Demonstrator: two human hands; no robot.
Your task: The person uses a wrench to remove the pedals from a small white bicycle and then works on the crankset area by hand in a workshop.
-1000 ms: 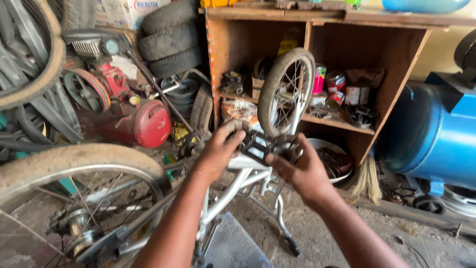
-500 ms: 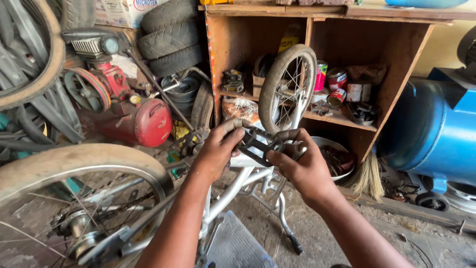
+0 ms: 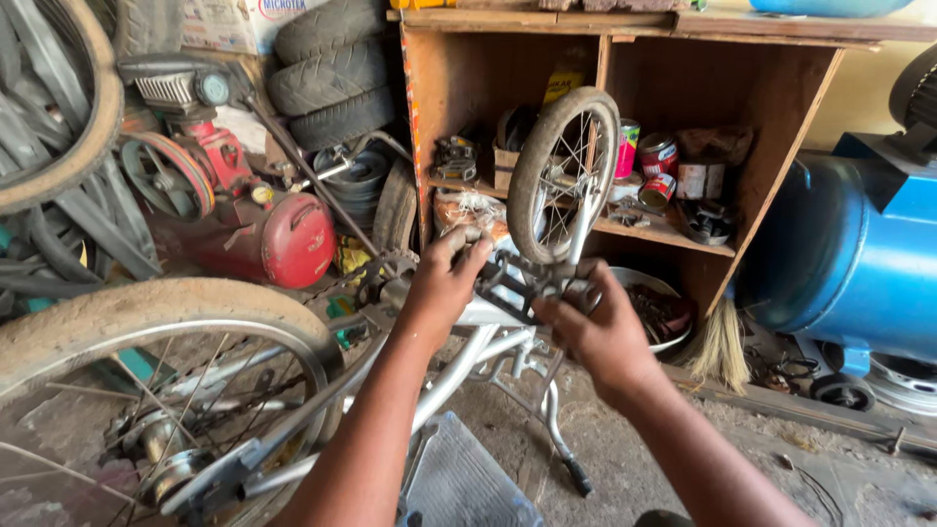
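1. Both hands are wrapped round the black pedal [image 3: 515, 283], just below the small front wheel [image 3: 564, 174] of the upturned bike.
2. Left hand [image 3: 444, 283] pinches its near end; right hand [image 3: 595, 327] cups the far end.
3. I'd keep it square to the crank and turn gently.

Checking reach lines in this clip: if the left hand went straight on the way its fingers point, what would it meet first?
The left hand points up and away, toward the wooden shelf. Past the black pedal it grips, it would probably first meet the crumpled bag at the shelf's foot, though depth is unclear.
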